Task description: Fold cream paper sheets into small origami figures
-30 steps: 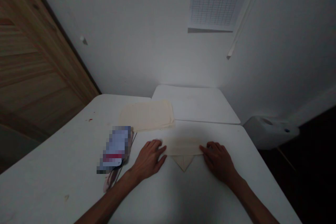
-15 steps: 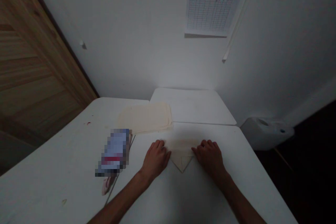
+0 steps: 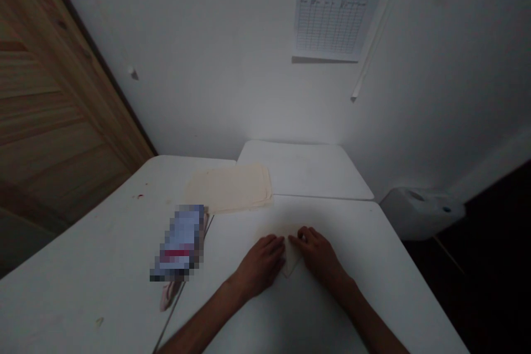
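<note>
The person's left-hand grip [image 3: 262,264] and right-hand grip [image 3: 318,250] rest near each other on a folded cream sheet [image 3: 292,260], fingertips touching it near its middle; its pointed end faces the person. Both partly cover it on the white surface [image 3: 103,254]. Farther back and to the left, larger cream sheets [image 3: 228,185] lie stacked, edges slightly out of line. Nearer sits a pixelated bluish item [image 3: 179,238], a pinkish thing [image 3: 167,294] showing below it. A gridded chart [image 3: 327,25] hangs on the wall [image 3: 207,55]; wooden panelling [image 3: 37,94] stands left, a white container [image 3: 418,215] right.
</note>
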{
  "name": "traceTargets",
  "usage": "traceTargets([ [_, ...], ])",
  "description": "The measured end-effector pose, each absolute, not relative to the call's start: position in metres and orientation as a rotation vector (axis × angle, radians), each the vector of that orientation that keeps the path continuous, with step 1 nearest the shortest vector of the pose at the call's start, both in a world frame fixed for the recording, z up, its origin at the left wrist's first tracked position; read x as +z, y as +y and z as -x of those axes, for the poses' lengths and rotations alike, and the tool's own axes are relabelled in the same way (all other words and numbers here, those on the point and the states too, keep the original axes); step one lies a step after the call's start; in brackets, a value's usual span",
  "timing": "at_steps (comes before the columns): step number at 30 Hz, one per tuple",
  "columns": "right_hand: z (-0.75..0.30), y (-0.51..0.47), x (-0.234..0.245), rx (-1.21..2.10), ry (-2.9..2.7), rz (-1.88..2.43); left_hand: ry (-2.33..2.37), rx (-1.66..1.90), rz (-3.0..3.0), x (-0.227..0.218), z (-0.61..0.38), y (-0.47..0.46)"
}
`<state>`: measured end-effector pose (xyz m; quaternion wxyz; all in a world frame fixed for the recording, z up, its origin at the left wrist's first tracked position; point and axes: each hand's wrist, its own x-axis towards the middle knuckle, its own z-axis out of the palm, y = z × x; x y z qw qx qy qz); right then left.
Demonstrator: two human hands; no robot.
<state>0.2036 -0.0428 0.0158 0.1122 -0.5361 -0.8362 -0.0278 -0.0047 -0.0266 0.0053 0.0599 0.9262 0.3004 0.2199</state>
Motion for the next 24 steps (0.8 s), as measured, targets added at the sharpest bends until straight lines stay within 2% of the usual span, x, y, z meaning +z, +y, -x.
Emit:
traceTargets([
  [12,-0.189,-0.055,0.02,-0.076,-2.439,1.659,0.986,0.61,-2.843,0.009,0.001,-0.033],
  [24,-0.222,-0.077,0.016,-0.136,-2.237,1.88,1.321,0.564,-2.783,0.007,0.029,-0.051],
])
